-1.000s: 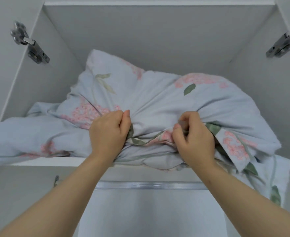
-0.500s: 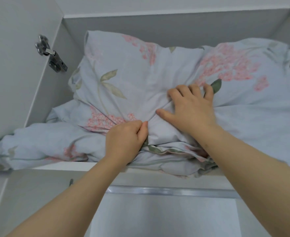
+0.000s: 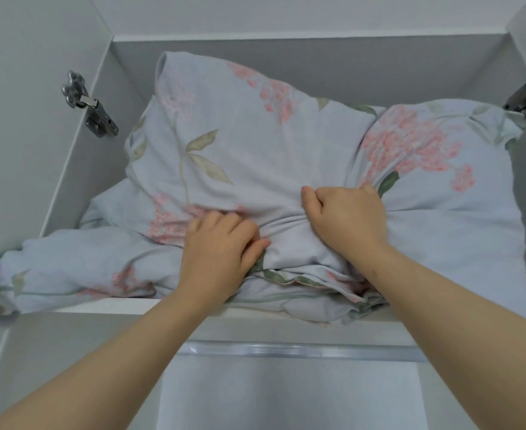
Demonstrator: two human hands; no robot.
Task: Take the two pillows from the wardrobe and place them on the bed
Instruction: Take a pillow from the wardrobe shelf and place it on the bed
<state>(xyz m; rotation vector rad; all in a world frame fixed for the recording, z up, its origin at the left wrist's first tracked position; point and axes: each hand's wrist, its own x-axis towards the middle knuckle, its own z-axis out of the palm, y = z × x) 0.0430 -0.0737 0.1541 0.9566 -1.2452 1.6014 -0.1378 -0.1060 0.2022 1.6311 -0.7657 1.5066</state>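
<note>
Nearest, two bare forearms are reaching up and in from the bottom edge; beyond them a metal rail (image 3: 286, 349) is running across under the white shelf (image 3: 106, 308) of the wardrobe (image 3: 317, 63).

The left hand (image 3: 221, 256) is lying on the cloth at the near middle of the heap, fingers bent and blurred, thumb against a fold; whether it is actually pinching anything I cannot tell. The right hand (image 3: 350, 218), just beside it and a little farther in, is closing into a fist around a bunch of fabric, with creases fanning out from the grip.

Both pillows are sitting on the shelf, in pale blue covers printed with pink flowers and green leaves; the upper pillow (image 3: 233, 135) is leaning back toward the far wall, the second pillow (image 3: 435, 169) is filling the right side, and loose cloth (image 3: 69, 271) is spilling over the shelf edge at the near left; where one ends and the other begins is unclear. The bed is not in view.

By the look of them they are going to be light, soft and floppy; a fistful of cover alone is likely to stretch and slide over the filling, so taking hold deep at a corner or squeezing the stuffed body itself seems the safer choice.

Farther out, a steel hinge (image 3: 89, 110) is showing on the left wall and another hinge (image 3: 525, 97) on the right; no label, brand or writing is readable.
</note>
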